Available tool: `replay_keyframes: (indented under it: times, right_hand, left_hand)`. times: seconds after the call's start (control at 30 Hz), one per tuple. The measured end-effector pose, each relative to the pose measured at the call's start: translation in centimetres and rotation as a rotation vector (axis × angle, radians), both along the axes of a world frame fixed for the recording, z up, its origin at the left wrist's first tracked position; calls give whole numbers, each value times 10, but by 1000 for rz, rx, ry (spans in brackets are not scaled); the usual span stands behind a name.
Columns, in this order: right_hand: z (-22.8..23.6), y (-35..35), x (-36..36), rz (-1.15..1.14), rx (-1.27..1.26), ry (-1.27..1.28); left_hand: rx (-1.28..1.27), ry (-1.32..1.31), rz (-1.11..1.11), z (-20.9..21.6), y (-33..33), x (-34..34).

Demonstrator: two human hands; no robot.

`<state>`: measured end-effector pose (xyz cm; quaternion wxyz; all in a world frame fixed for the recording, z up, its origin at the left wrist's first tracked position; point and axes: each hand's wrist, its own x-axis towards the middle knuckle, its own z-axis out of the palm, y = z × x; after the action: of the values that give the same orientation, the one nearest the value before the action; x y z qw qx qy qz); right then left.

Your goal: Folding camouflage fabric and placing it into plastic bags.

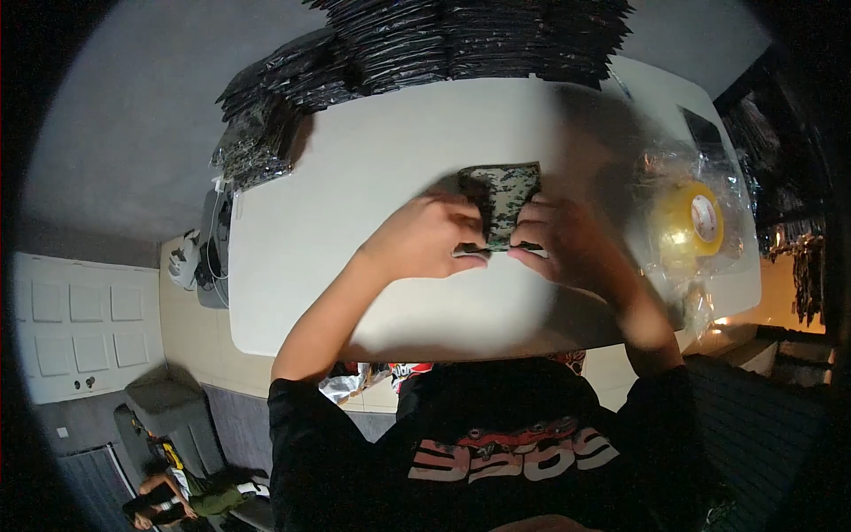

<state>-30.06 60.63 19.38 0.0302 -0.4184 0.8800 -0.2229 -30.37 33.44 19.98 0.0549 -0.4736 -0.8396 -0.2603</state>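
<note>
A folded piece of green camouflage fabric (503, 197) lies on the white table (355, 204) in front of me. My left hand (433, 238) grips its lower left edge, fingers curled over the cloth. My right hand (560, 239) pinches its lower right edge. Both hands touch each other near the fabric's bottom, and part of the cloth is hidden under my fingers.
Tall stacks of dark plastic-wrapped packets (461, 40) line the table's far edge, with more (257, 133) at the far left corner. A yellow tape roll (687, 222) sits on crinkled clear plastic bags (700, 177) at the right. Another person (182, 496) sits low at the bottom left.
</note>
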Motion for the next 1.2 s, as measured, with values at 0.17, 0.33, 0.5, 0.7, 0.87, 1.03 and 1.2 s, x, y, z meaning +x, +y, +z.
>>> replay_keyframes:
  times: [0.17, 0.33, 0.5, 0.7, 0.87, 1.03, 1.2]
  right_hand:
    - [-4, 10, 2, -6, -64, 15]
    - [6, 9, -1, -68, 1, -98]
    - [10, 7, 0, -79, 1, -97]
    - [18, -1, 8, -24, -113, 206]
    - [17, 2, 9, -119, -205, 187]
    - [28, 11, 10, -228, -556, -283]
    - [7, 5, -23, -389, -421, -582]
  left_hand:
    - [-166, -156, 95, -1, 5, 1]
    - [-114, -144, 104, -6, 5, 3]
    - [-132, 150, 81, -4, 12, 7]
    - [77, 207, 207, 8, 8, 6]
    - [205, 158, 240, 37, 1, 8]
    - [410, -425, 368, 42, -14, 5]
    - [294, -880, 440, 4, -23, -21]
